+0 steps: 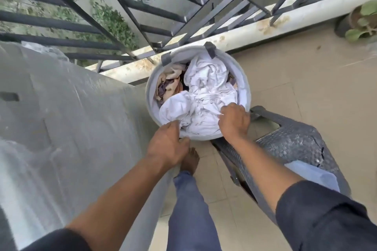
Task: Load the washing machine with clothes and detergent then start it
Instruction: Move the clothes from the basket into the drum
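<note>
A round grey basket [150, 87] stands on beige tiles by the railing [126, 16], heaped with crumpled white cloth [204, 96]; the left hand [167, 146] grips its near rim; the right hand [234, 120] clutches the cloth; a film-wrapped washer [61, 118] is just left; a woven chair [295, 149] crowds the right.

The single head-worn camera looks steeply down from above onto the round laundry basket [243, 79] on the balcony floor, close enough that both forearms reach toward it, with the railing [130, 26] beyond the basket.
</note>
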The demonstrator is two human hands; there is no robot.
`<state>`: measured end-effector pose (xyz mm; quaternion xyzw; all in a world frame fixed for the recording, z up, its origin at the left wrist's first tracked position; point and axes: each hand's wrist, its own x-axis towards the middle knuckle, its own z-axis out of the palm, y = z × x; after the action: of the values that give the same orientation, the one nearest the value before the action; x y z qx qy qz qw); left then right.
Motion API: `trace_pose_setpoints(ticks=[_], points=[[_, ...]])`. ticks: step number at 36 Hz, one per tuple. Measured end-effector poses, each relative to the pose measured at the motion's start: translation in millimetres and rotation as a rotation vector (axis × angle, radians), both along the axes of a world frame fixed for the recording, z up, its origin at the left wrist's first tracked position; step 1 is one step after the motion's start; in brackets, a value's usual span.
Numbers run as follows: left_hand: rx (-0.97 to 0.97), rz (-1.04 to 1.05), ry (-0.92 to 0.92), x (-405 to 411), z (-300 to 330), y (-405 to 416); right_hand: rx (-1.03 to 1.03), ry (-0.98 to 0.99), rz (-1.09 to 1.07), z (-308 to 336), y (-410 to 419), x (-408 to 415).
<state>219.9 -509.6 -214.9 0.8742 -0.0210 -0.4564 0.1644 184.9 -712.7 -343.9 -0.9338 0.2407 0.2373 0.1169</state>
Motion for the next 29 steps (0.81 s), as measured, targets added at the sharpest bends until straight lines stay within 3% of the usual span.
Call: trace_pose_setpoints(ticks=[6, 12, 19, 22, 24, 29], points=[[-0.032, 0.007, 0.028, 3.9, 50.9, -0.7, 0.25, -0.41, -0.206, 106.7, 13.3, -21.4], [-0.11, -0.018, -0.024, 8.8, 113.5, 5.2, 0.54, -0.643, -0.34, 225.4, 37.2, -25.6], [-0.265, 0.119, -0.113, 5.2, 148.7, 25.7, 1.219, -0.788, -0.375, 372.6, 66.0, -24.8], [-0.325, 0.368, -0.101, 0.6, 179.5, 29.7, 1.534, -0.766, -0.392, 412.3, 70.7, -30.5], [-0.381, 0.501, -0.078, -1.8, 191.5, 35.2, 1.639, -0.744, -0.39, 424.3, 71.6, -34.2], [-0.568, 0.722, -0.133, 3.8, 204.2, 54.6, 1.607, -0.775, -0.665, 410.7, 64.1, -41.5]])
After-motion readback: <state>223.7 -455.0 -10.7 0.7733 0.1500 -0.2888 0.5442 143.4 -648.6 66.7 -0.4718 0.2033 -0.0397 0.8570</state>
